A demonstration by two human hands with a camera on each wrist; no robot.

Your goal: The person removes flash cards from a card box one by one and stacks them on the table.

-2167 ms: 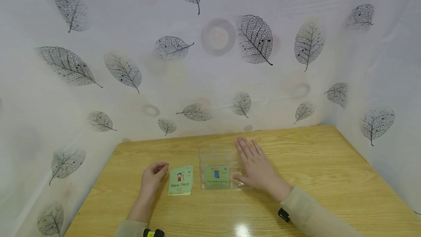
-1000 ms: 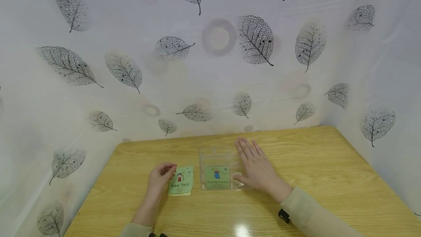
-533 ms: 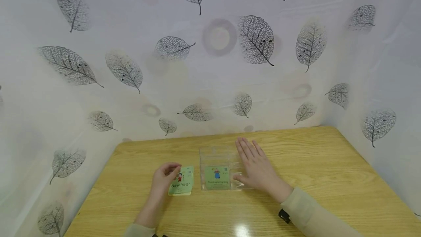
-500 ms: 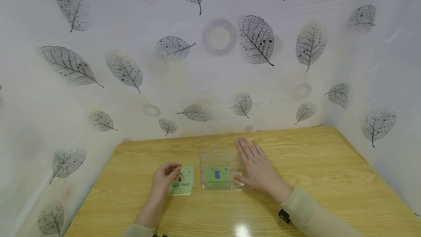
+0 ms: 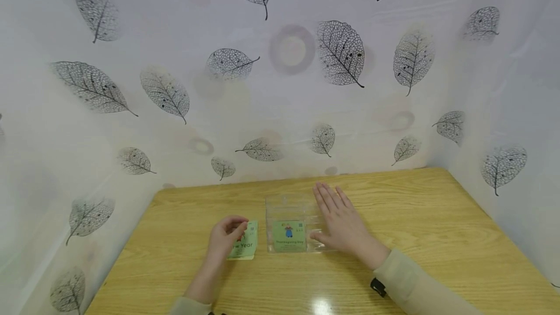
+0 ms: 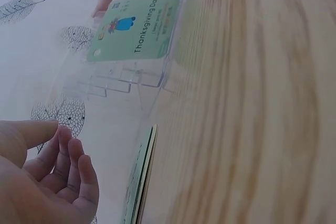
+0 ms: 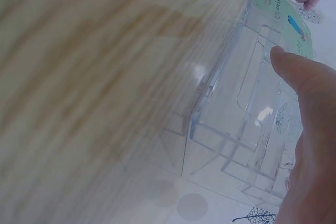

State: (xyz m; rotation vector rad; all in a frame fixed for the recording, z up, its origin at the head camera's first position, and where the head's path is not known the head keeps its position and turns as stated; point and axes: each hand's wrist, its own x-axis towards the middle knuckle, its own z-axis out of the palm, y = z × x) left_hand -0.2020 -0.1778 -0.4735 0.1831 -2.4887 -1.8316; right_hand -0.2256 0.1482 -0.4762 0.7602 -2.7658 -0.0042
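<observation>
A clear plastic card box (image 5: 286,210) lies in the middle of the table, with a green "Thanksgiving Day" card (image 5: 289,236) in its left compartment. My right hand (image 5: 343,225) rests on the box's right side, fingers stretched out and thumb spread toward the card. Left of the box lies a small stack of green cards (image 5: 245,251), "New Year" on top, its edges slightly uneven. Above that stack hovers my left hand (image 5: 227,239), hiding the top card's left part. Its fingers (image 6: 86,177) are loosely bent, thumb near the index finger, and nothing shows between them.
Wooden table (image 5: 393,208) surface extends left, right and in front of the box. A pale leaf-printed curtain (image 5: 288,111) stands along the table's back and sides. Several divider slots (image 7: 247,114) run across the box in the right wrist view.
My left hand has moved right, from beside the card stack to over it, covering more of the top card. My right hand, the box and the cards stay in place.
</observation>
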